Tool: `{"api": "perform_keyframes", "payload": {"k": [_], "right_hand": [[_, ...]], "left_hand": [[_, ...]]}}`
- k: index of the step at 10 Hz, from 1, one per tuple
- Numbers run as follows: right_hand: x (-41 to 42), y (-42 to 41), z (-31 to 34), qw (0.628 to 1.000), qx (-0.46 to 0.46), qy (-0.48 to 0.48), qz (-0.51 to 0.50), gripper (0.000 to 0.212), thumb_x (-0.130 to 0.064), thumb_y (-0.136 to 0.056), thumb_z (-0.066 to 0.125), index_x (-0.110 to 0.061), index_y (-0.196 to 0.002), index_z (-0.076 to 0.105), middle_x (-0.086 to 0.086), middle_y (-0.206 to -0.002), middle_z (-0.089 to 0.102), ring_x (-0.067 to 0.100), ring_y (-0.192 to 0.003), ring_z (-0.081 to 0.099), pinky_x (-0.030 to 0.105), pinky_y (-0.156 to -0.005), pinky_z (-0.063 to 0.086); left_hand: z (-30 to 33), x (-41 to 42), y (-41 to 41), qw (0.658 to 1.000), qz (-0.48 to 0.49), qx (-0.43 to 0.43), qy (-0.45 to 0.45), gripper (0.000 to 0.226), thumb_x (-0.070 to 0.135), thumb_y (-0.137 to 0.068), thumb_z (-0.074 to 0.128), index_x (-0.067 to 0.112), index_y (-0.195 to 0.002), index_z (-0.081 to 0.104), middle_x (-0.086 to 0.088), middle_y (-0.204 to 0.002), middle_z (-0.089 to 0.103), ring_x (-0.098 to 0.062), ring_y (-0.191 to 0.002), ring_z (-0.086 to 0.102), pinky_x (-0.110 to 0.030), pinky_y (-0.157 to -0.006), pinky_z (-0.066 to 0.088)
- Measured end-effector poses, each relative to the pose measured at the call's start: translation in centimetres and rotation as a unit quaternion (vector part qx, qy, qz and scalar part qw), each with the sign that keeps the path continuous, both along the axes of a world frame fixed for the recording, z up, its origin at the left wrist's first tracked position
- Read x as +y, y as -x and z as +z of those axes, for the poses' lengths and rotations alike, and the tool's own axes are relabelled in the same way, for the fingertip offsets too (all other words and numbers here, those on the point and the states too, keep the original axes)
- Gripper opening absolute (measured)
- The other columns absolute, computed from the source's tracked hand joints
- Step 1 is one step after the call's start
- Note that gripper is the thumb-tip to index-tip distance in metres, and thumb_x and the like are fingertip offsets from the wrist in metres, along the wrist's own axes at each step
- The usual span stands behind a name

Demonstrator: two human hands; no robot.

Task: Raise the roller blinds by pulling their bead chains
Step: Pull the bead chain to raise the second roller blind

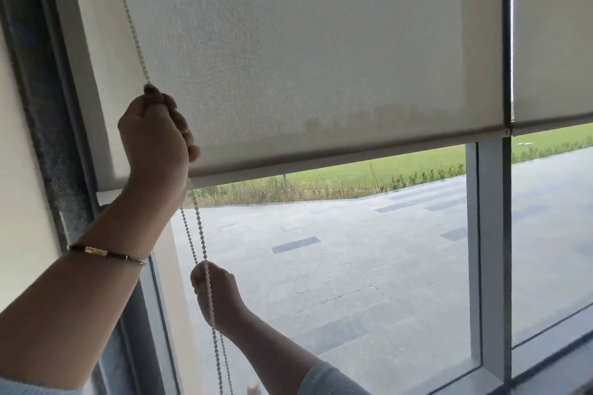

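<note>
person at a tall window, both arms up. left hand (157,135) is high, fist closed around the bead chain (134,38) right where the strand comes down along the left edge of the roller blind (305,51); thin dark bracelet with a gold clasp (107,254) on that wrist. right hand (218,293) is lower, fingers curled closed on the same chain, 2 strands hanging side by side between the hands and on down past the bottom of the view. blind is pale grey mesh, light coming through, its bottom bar (337,159) sitting a bit above mid-window and slanting in this tilted view. a 2nd blind (552,42) hangs just beside it on the right, its hem at about the same level, dark gap between them. behind, a grey metal mullion (487,234) splits the glass. left side is a dark stone-looking reveal (41,99) and a cream wall (19,202). outside: grey paved terrace (369,250) with a few darker slabs, then a low hedge row and green lawn (401,163). pale sleeve (324,378) on the right forearm.
</note>
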State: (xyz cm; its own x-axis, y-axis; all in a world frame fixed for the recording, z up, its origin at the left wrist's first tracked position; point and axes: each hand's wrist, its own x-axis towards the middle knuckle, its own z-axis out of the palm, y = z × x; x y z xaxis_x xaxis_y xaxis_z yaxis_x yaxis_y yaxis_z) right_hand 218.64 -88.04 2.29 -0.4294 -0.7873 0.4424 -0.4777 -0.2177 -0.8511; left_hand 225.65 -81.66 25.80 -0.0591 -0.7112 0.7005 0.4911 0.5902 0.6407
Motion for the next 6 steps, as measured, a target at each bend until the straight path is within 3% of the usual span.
{"api": "perform_keyframes", "payload": {"k": [1,2,3,4,5,6], "right_hand": [[0.6,0.3,0.6,1.0,-0.014,0.018,0.006,0.039,0.008,-0.079,0.033,-0.023,-0.059,0.044,0.001,-0.055,0.038,0.002,-0.038,0.033,0.018,-0.036,0.02],[0.3,1.1,0.6,0.999,-0.037,0.019,0.003,0.038,0.008,-0.08,0.035,-0.024,-0.062,0.047,0.001,-0.057,0.041,0.001,-0.039,0.035,0.018,-0.037,0.023],[-0.1,1.5,0.9,0.998,-0.059,0.014,0.001,0.033,0.001,-0.083,0.04,-0.026,-0.068,0.054,0.004,-0.063,0.048,0.003,-0.044,0.039,0.019,-0.042,0.028],[-0.2,1.7,1.4,0.998,-0.056,0.035,-0.002,0.019,-0.015,-0.09,0.049,-0.026,-0.08,0.06,-0.004,-0.062,0.053,0.006,-0.051,0.045,0.017,-0.046,0.035],[0.3,1.2,2.6,0.994,-0.071,0.087,0.011,0.015,-0.011,-0.095,0.048,-0.02,-0.09,0.058,-0.005,-0.065,0.052,0.003,-0.052,0.046,0.016,-0.051,0.037],[0.3,1.3,3.5,0.991,-0.093,0.094,0.027,0.028,0.002,-0.093,0.04,-0.019,-0.082,0.056,-0.004,-0.063,0.051,0.0,-0.05,0.045,0.015,-0.052,0.037]], "left_hand": [[0.1,0.3,0.3,1.0,-0.009,-0.004,-0.002,0.033,0.025,-0.1,0.036,0.023,-0.067,0.04,0.01,-0.043,0.039,-0.006,-0.039,0.036,-0.021,-0.04,0.032],[0.0,0.5,0.5,1.0,-0.018,-0.002,-0.003,0.034,0.025,-0.1,0.036,0.023,-0.066,0.04,0.01,-0.043,0.038,-0.006,-0.038,0.034,-0.02,-0.04,0.031],[-0.2,0.5,0.6,1.0,-0.023,-0.006,-0.011,0.033,0.026,-0.1,0.038,0.023,-0.067,0.042,0.01,-0.046,0.04,-0.007,-0.04,0.037,-0.021,-0.042,0.033],[-0.3,-0.1,0.5,0.999,-0.035,-0.011,-0.025,0.034,0.03,-0.104,0.038,0.023,-0.072,0.046,0.008,-0.056,0.044,-0.005,-0.041,0.04,-0.017,-0.04,0.037],[-0.5,-1.1,0.4,0.987,-0.158,0.016,-0.023,0.035,0.032,-0.108,0.033,0.021,-0.079,0.049,0.01,-0.048,0.041,-0.005,-0.036,0.032,-0.013,-0.037,0.028],[-0.5,-1.6,0.4,0.992,-0.124,-0.002,-0.028,0.035,0.033,-0.108,0.033,0.021,-0.079,0.049,0.01,-0.048,0.042,-0.005,-0.037,0.033,-0.014,-0.038,0.029]]}}
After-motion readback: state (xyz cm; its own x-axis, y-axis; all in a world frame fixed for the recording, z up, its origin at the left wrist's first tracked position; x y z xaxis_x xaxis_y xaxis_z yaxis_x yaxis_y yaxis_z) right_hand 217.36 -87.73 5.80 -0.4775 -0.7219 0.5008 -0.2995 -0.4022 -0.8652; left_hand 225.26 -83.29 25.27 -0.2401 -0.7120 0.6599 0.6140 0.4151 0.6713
